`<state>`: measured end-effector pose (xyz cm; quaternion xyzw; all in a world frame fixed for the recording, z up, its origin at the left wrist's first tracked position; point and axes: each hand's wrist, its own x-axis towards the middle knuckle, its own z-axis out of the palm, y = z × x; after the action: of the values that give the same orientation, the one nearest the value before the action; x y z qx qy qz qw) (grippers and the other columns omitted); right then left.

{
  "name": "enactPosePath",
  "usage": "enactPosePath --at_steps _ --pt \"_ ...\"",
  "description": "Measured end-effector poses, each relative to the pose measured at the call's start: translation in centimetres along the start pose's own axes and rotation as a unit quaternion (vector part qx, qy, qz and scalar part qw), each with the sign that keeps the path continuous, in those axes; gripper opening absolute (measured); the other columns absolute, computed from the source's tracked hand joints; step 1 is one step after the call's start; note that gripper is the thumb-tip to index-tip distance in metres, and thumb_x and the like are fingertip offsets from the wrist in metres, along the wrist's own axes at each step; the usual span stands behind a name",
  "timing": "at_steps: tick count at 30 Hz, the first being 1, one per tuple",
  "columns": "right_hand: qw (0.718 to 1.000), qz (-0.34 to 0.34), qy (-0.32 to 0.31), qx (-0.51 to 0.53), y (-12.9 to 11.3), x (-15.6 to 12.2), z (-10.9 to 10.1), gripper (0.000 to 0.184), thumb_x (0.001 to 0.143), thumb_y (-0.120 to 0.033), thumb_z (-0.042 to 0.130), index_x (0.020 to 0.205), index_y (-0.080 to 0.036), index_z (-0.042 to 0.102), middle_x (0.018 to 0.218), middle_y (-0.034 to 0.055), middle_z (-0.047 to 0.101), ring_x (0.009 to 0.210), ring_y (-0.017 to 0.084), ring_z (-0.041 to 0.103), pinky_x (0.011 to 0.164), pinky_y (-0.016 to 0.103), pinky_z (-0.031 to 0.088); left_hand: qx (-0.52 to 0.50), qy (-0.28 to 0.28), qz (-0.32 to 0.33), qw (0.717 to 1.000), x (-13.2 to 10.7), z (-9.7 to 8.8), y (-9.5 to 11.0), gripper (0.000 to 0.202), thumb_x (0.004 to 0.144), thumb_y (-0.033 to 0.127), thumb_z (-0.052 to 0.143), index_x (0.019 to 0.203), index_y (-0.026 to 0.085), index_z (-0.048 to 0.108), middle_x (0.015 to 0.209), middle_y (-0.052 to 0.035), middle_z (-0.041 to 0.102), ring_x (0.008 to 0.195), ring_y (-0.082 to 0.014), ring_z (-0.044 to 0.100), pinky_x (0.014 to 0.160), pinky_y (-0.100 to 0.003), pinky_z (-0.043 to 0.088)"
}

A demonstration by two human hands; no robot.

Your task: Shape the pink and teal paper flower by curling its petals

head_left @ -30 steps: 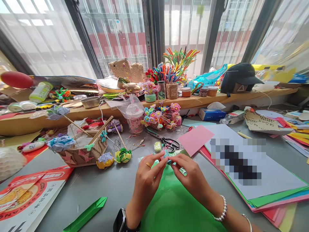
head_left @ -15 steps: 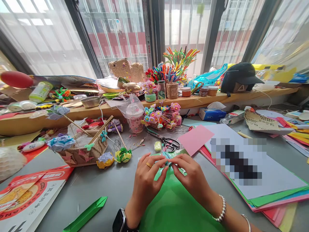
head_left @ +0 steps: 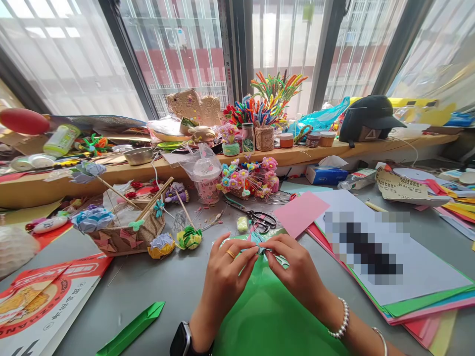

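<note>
My left hand (head_left: 227, 274) and my right hand (head_left: 294, 269) meet above a green paper sheet (head_left: 269, 316) on the grey table. Both pinch a small teal folded paper piece (head_left: 259, 242) between thumb and fingertips. The left hand wears a gold ring and a dark watch at the wrist. A pearl bracelet circles the right wrist. Scissors (head_left: 260, 218) lie just beyond the fingertips.
A folded green paper strip (head_left: 131, 330) lies front left. A basket of paper flowers (head_left: 124, 232) stands to the left, and a stack of coloured paper (head_left: 393, 277) lies right. A pink sheet (head_left: 300, 212), a plastic cup (head_left: 208, 180) and a cluttered wooden ledge (head_left: 222, 163) sit behind.
Both hands have shifted slightly nearer and lower, fingers working on the small teal piece. Nothing else has moved.
</note>
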<state>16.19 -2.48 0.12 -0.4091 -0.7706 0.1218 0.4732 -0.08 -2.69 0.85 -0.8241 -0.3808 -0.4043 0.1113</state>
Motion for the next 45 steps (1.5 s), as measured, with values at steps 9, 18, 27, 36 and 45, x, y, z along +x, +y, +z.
enactPosePath --at_steps 9,18,27,36,45 --pt "1.000 0.007 -0.010 0.002 0.0 0.0 0.0 0.020 0.080 -0.011 0.047 0.090 -0.018 0.062 0.081 0.0058 0.062 0.078 0.018 0.057 0.068 0.031 0.049 -0.001 0.003 0.003 1.000 0.0 0.0 0.2 0.018 0.076 0.012 0.057 0.089 0.023 0.061 0.084 -0.0004 0.069 0.077 -0.0153 0.062 0.088 -0.041 0.039" --pt "0.999 -0.031 -0.001 0.008 0.3 0.0 0.0 0.021 0.079 -0.010 0.048 0.091 -0.018 0.063 0.078 0.0053 0.061 0.074 0.017 0.057 0.064 0.030 0.050 0.011 0.026 -0.011 1.000 -0.2 0.4 0.5 0.016 0.076 0.013 0.056 0.088 0.022 0.061 0.081 -0.0004 0.069 0.075 -0.0154 0.062 0.088 -0.041 0.040" --pt "1.000 -0.016 0.017 0.010 0.1 0.0 0.0 0.013 0.079 -0.012 0.051 0.083 -0.018 0.062 0.074 0.0043 0.060 0.072 0.017 0.057 0.063 0.029 0.048 0.004 0.025 -0.017 1.000 0.1 0.4 0.6 0.017 0.077 0.011 0.054 0.087 0.023 0.061 0.079 0.0008 0.068 0.074 -0.0148 0.061 0.089 -0.042 0.039" --pt "0.999 -0.046 -0.021 -0.006 0.4 0.2 -0.6 0.017 0.078 -0.009 0.050 0.082 -0.018 0.063 0.075 0.0041 0.061 0.072 0.017 0.056 0.063 0.028 0.047 -0.008 0.013 -0.025 1.000 -0.3 0.7 0.7 0.018 0.077 0.010 0.053 0.088 0.023 0.061 0.083 -0.0006 0.066 0.080 -0.0160 0.059 0.092 -0.044 0.036" --pt "0.997 -0.032 -0.072 -0.014 0.4 0.5 -1.2 0.015 0.077 -0.008 0.053 0.081 -0.016 0.065 0.075 0.0052 0.061 0.071 0.017 0.057 0.063 0.028 0.046 -0.012 -0.006 -0.034 0.999 -0.3 0.6 0.6 0.022 0.077 0.010 0.051 0.090 0.024 0.062 0.090 -0.0021 0.062 0.086 -0.0166 0.057 0.095 -0.045 0.035"
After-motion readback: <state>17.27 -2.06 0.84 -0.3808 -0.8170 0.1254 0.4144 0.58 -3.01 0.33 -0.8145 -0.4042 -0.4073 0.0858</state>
